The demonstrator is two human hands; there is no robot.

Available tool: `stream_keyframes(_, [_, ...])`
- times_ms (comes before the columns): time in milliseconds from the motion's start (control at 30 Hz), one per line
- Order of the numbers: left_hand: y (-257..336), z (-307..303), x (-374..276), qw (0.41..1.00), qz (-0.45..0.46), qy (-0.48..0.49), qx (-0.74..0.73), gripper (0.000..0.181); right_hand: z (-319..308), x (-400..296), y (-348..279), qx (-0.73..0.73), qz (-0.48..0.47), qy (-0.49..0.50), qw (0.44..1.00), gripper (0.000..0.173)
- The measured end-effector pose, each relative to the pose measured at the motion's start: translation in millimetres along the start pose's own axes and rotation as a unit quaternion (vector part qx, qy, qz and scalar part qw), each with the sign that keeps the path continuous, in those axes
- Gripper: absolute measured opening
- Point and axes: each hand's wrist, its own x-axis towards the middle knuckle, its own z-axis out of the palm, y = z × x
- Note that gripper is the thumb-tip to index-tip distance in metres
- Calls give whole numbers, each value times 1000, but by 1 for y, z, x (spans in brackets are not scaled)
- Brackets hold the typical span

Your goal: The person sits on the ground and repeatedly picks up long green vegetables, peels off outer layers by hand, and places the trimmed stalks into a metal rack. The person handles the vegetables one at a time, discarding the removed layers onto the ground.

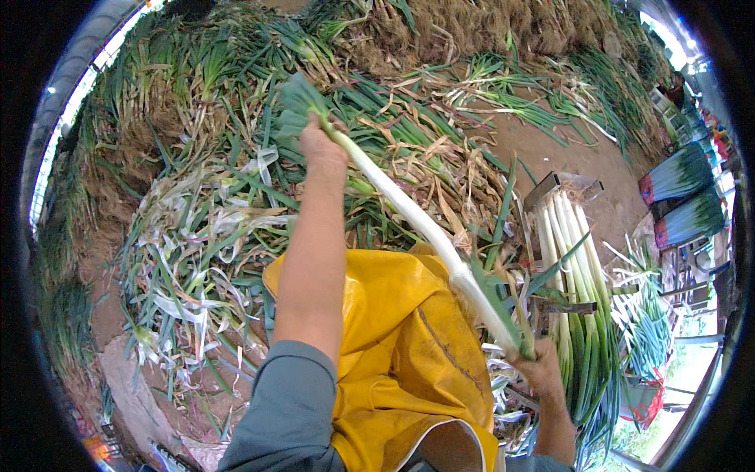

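Note:
A long-stalked Welsh onion (407, 203) slants across the front of my body, white along its shaft and green at the top. My left hand (323, 143) is closed around it just below the spread green leaves. At the lower right my right hand (540, 367) grips pale and green outer leaf strips (494, 312) that run along the stalk's lower end. Blur there hides where stalk and strips part. Beside my right hand, a row of trimmed Welsh onions (575, 265) rests in a metal rack (545, 187), roots at the far end.
A yellow waterproof apron (401, 318) covers my lap. Stripped leaves (194, 253) lie heaped at the left, and unpeeled onions (407, 130) are piled ahead. More stacked onions with soil-brown roots (472, 29) stand beyond. Wrapped bundles (678, 174) sit at the far right.

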Motion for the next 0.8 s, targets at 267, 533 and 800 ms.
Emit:
stream_keyframes(267, [-33, -6, 9, 996, 22, 73, 35, 29, 3, -83, 7, 93, 46, 38, 994, 42])
stream_keyframes(533, [17, -7, 7, 973, 143, 154, 94, 38, -9, -98, 36, -360, -25, 90, 928, 24])
stream_keyframes(800, [14, 0, -22, 982, 124, 140, 22, 33, 16, 73, -56, 84, -56, 143, 985, 92])
